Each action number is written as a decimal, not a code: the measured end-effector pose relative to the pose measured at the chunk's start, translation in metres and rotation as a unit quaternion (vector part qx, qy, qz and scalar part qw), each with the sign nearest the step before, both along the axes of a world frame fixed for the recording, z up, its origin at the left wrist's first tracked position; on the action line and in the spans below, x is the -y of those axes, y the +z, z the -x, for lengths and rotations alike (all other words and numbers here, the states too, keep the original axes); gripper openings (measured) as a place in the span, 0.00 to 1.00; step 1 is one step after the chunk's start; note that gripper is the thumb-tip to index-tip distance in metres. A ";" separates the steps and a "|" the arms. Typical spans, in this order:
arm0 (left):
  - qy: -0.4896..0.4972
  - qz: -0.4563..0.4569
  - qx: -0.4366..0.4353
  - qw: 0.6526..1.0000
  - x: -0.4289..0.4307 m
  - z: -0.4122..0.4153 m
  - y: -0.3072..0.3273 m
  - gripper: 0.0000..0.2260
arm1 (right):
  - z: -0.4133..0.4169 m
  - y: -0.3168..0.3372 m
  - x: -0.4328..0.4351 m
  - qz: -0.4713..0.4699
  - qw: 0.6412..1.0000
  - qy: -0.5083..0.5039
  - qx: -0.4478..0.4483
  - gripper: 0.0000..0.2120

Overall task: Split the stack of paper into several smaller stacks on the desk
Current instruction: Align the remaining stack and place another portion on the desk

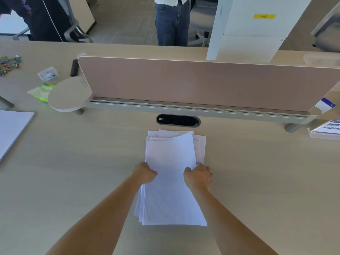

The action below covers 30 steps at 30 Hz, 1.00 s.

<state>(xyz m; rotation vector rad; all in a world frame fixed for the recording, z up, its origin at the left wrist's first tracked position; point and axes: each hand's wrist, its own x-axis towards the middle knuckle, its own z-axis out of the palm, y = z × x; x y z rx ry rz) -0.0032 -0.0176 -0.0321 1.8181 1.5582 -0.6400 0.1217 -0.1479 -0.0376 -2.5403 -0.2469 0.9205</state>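
Note:
A loose stack of white paper (170, 162) lies in the middle of the light wooden desk (257, 181), its sheets fanned and uneven. My left hand (144, 173) grips the stack's left edge and my right hand (198, 176) grips its right edge, thumbs on top. The upper sheets bow upward at the far end, with their top right corner curled. More sheets stick out beneath on the right and at the far end.
A pink divider panel (202, 83) runs across the desk behind a black cable port (177, 120). A second paper pile (11, 129) lies at the left edge. Small packets (44, 83), a round shelf (70, 94) and a person standing (173, 21) lie beyond.

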 end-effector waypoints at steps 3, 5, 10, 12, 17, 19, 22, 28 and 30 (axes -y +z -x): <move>0.000 0.003 0.001 1.000 -0.002 0.000 -0.001 0.19 | -0.002 -0.001 -0.001 -0.019 1.000 -0.020 -0.015 0.21; -0.001 0.001 0.000 1.000 -0.002 0.000 -0.002 0.18 | -0.001 -0.002 0.000 -0.021 1.000 -0.015 -0.011 0.20; -0.006 -0.007 -0.002 1.000 -0.002 0.000 -0.004 0.16 | -0.001 -0.002 0.000 -0.007 1.000 0.011 -0.005 0.19; -0.007 -0.005 -0.003 1.000 -0.002 0.000 -0.006 0.18 | -0.002 -0.001 0.000 -0.003 1.000 0.015 -0.006 0.19; -0.016 -0.008 -0.005 1.000 -0.002 -0.002 -0.007 0.15 | -0.002 0.000 -0.002 -0.008 1.000 0.016 -0.008 0.16; -0.014 -0.011 -0.004 1.000 -0.002 -0.002 -0.008 0.14 | -0.002 -0.001 -0.002 -0.015 1.000 0.009 -0.012 0.15; -0.015 -0.012 -0.004 1.000 -0.002 -0.003 -0.009 0.14 | -0.002 -0.003 -0.003 -0.019 1.000 0.003 -0.013 0.17; -0.020 -0.013 -0.005 1.000 -0.002 -0.004 -0.008 0.12 | -0.005 -0.004 -0.005 -0.096 0.995 -0.029 -0.014 0.20; -0.021 -0.011 -0.004 1.000 -0.002 -0.004 -0.009 0.11 | -0.007 -0.004 -0.005 -0.117 0.992 -0.049 -0.010 0.19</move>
